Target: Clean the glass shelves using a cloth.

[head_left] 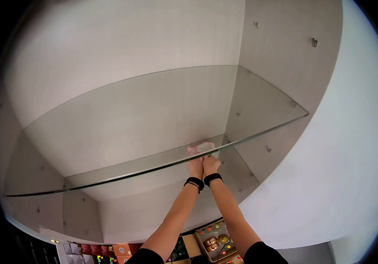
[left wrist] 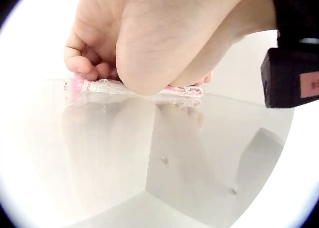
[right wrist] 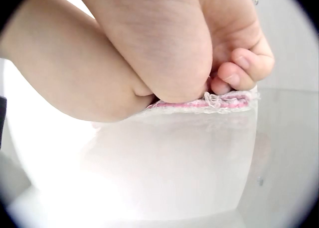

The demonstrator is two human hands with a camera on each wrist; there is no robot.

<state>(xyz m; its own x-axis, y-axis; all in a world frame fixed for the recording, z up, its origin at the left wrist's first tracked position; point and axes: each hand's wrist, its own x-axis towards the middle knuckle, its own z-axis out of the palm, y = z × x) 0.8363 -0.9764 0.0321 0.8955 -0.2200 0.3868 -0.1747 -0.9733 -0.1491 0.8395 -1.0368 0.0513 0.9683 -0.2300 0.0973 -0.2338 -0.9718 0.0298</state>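
Observation:
Both hands are side by side in the head view, on a thin white cloth with pink edging (head_left: pixel 206 146) that lies on a lower glass shelf (head_left: pixel 123 164). My left hand (head_left: pixel 195 167) curls its fingers onto the folded cloth (left wrist: pixel 109 87), and the heel of the palm presses down on it in the left wrist view. Beside it, my right hand (head_left: pixel 212 164) also bends its fingers at the cloth (right wrist: pixel 224 103), its palm heel low against the fabric. Reflections of the hands show in the glass beneath.
An upper glass shelf (head_left: pixel 153 105) crosses above the hands, its front edge running over the cloth. Small metal shelf pegs (head_left: pixel 314 42) stud the pale cabinet's side wall (head_left: pixel 286 57). Below are boxes, one a partitioned box (head_left: pixel 202 240) with colourful items.

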